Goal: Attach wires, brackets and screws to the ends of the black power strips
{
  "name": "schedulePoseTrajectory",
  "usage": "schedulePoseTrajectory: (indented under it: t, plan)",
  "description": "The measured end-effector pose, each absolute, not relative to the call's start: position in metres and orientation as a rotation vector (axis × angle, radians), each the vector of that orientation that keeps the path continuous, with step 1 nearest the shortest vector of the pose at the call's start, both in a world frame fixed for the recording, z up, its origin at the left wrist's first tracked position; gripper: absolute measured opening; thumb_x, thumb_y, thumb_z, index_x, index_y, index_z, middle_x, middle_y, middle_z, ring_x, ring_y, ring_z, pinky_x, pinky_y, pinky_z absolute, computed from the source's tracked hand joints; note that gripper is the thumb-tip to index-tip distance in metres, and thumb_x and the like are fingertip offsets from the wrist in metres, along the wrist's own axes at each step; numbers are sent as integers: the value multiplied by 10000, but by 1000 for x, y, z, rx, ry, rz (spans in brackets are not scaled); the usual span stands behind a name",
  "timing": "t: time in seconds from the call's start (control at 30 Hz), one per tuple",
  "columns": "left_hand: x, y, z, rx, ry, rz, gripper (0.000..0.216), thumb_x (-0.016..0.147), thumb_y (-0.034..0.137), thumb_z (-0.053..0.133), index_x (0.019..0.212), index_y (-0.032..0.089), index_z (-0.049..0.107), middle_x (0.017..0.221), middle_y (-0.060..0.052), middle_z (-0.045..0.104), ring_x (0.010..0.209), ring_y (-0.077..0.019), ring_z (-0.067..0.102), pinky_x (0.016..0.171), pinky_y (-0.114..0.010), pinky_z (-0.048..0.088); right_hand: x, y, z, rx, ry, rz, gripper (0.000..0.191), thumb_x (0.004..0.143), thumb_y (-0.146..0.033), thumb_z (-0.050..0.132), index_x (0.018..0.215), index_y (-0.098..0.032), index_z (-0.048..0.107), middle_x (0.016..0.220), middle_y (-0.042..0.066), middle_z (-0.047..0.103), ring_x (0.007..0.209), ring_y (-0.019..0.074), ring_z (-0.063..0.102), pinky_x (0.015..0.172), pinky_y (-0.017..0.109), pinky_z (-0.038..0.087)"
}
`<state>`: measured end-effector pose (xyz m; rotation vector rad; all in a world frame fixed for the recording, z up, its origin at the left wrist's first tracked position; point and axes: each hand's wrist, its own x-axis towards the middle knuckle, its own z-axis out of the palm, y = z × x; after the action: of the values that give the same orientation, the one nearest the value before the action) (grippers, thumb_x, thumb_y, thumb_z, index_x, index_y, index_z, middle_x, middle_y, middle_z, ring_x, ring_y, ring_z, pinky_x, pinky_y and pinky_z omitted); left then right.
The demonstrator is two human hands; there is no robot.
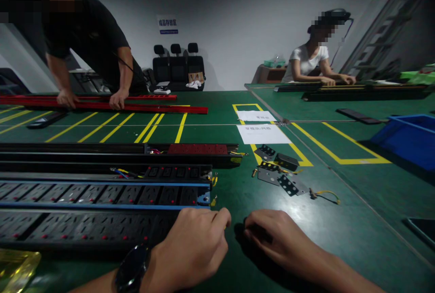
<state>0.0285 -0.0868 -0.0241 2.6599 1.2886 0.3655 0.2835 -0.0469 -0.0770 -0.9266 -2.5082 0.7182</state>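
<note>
On the green table (340, 238), open to the right, the blue-edged socket strip (102, 195) and the near black socket strip (84, 227) run parallel from the left edge of view. The left hand (197, 244), fingers bent nearly closed, hides the near strip's right end, and across a bare gap the right hand (277, 236) curls loosely (whether either of the 2 holds anything, I cannot tell). Beyond, past more bare surface, lie loose dark brackets (268, 176) and a yellow-green wire (329, 192).

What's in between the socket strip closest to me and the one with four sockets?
In the head view, a blue-edged socket strip lies between them.
</note>
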Motion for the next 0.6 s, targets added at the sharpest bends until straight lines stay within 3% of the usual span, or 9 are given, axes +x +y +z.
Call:
schedulePoseTrajectory:
  t: [0.6]
  plan:
    - [28, -83, -16, 2720, 1236, 169, 194, 847, 93, 496, 971, 242, 504, 797, 21, 684, 656, -187, 616, 563, -341, 315, 283, -48, -71, -985, -2525, 777, 137, 1021, -238, 547, 931, -209, 645, 756, 7, 651, 631, 133, 528, 583, 254, 325]
